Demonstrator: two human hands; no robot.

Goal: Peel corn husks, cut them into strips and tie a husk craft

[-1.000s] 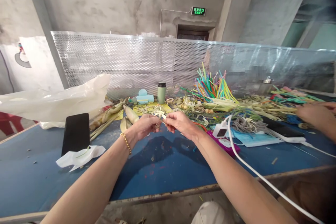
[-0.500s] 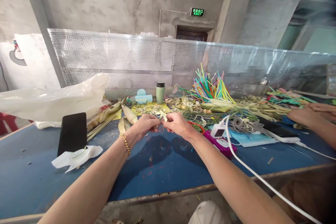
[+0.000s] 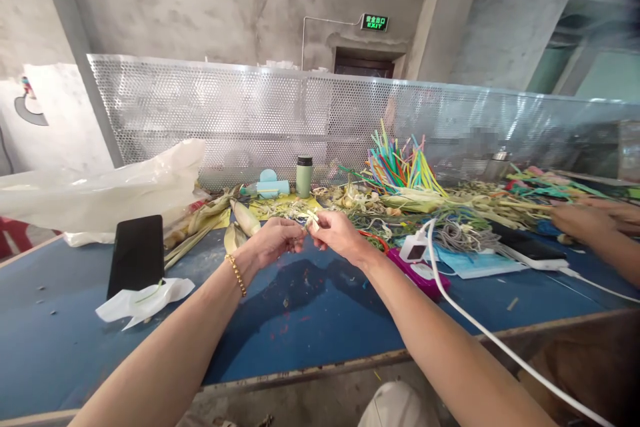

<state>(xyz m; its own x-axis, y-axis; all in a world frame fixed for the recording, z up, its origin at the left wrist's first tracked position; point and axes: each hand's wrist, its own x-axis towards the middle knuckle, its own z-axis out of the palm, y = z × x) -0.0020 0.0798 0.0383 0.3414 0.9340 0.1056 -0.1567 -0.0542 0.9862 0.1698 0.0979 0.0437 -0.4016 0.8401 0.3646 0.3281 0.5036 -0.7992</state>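
My two hands meet over the blue bench [image 3: 280, 347], fingertips just beside each other. My right hand [image 3: 336, 235] pinches a small pale strip [image 3: 313, 219] between thumb and fingers, and its light ends stick up above them. My left hand [image 3: 276, 240] is drawn in narrow, thumb against fingers, right next to the strip; I can't tell whether it grips something thin there. A gold bead bracelet [image 3: 235, 275] circles my left wrist.

Just beyond my left hand lies an ear of corn [image 3: 245, 217] in its husk, and behind my hands stands a green cup [image 3: 304, 180] with a dark lid. Farther left, a black phone [image 3: 135, 253] lies near a big plastic bag [image 3: 110, 190], with a crumpled white paper [image 3: 145, 301] touching its lower edge.

To the right of my right hand, a white charger [image 3: 415, 250] sits by a purple case [image 3: 423, 277], with a white cable [image 3: 480, 332] running from it toward me. A blue mask [image 3: 483, 265] lies past them, below a tangle of grey cord [image 3: 465, 238]. Bright coloured sticks [image 3: 403, 163] fan up behind dried husks [image 3: 417, 199]. A co-worker's hand [image 3: 583, 220] is at the far right.
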